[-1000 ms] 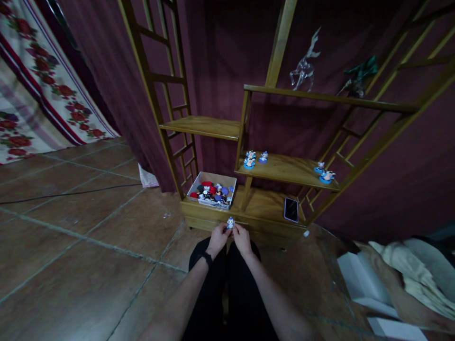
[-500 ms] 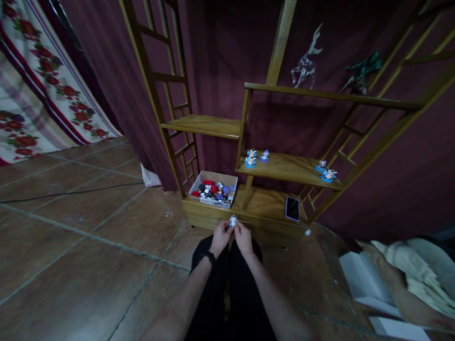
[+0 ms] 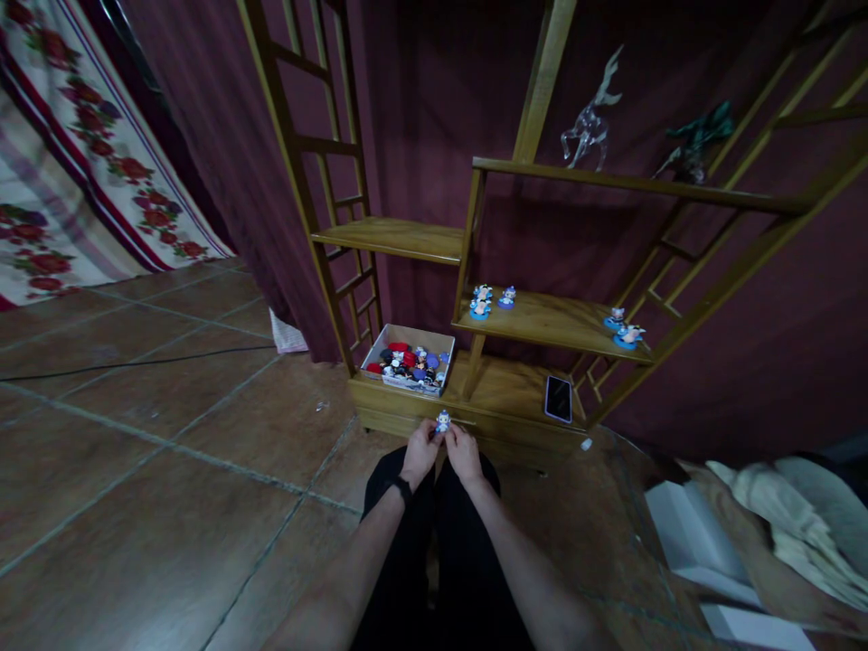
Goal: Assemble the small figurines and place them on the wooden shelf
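A small purple-and-white figurine (image 3: 443,420) is pinched between my two hands, in front of the shelf's drawer. My left hand (image 3: 423,447), with a dark band on its wrist, grips the figurine from the left. From the other side my right hand (image 3: 462,448) grips it too; the fingertips partly cover its base. Just beyond stands an open cardboard box (image 3: 444,391) full of red, black, white and purple figurines. On the middle shelf board (image 3: 542,321), several figurines stand on round blue or purple bases, some at its left end and a blue-based figurine (image 3: 628,335) at its right.
A phone or tablet (image 3: 558,399) lies on the lowest board. A clear deer ornament (image 3: 587,127) and a dark green ornament (image 3: 698,145) occupy the top shelf. White boxes (image 3: 698,533) and a pale cloth (image 3: 800,524) are at right. A black cable (image 3: 136,363) crosses the tiled floor.
The view has shifted very slightly. Both hands keep holding the figurine in nearly the same place, and nothing on the shelves has moved.
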`<act>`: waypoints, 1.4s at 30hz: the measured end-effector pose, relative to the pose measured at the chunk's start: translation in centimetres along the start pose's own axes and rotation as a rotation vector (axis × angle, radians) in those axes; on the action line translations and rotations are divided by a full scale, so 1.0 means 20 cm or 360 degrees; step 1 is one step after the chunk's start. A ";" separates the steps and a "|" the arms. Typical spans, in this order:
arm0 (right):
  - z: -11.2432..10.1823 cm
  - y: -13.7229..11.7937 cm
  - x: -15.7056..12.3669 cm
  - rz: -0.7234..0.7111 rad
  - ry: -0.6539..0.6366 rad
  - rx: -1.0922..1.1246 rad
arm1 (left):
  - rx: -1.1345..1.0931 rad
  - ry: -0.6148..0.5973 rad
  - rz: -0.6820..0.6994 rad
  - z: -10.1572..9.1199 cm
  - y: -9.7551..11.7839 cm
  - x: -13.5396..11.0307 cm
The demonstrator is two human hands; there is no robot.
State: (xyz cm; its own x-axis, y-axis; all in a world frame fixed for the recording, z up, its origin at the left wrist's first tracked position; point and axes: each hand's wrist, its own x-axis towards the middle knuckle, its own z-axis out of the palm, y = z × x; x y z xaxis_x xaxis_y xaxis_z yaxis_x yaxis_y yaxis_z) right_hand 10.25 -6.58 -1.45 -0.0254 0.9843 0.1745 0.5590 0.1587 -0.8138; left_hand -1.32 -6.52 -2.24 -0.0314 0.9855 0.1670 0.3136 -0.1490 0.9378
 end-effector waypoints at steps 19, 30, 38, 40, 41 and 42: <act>0.01 0.02 -0.01 0.0119 0.0234 0.0188 | -0.0229 0.0109 -0.0039 0.04 0.01 -0.02; 0.00 0.01 -0.02 0.0073 0.0205 0.0179 | -0.0419 0.0199 -0.0121 0.02 0.08 -0.04; 0.02 0.06 0.01 0.0164 0.0305 0.0360 | -0.0417 0.0216 -0.0177 0.03 0.06 -0.03; 0.03 0.06 0.02 0.0181 0.0322 0.0405 | -0.0427 0.0201 -0.0188 0.03 0.05 -0.03; 0.03 0.06 0.02 0.0192 0.0321 0.0436 | -0.0438 0.0193 -0.0190 0.03 0.04 -0.03; 0.03 0.06 0.02 0.0206 0.0316 0.0476 | -0.0455 0.0184 -0.0189 0.03 0.03 -0.02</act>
State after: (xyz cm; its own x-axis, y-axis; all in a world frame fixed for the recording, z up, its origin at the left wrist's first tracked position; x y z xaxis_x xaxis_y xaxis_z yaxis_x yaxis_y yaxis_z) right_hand 10.46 -5.90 -2.74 0.2071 0.9683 0.1398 0.2800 0.0782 -0.9568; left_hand -0.48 -7.06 -1.86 -0.1643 0.9839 0.0697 0.0228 -0.0668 0.9975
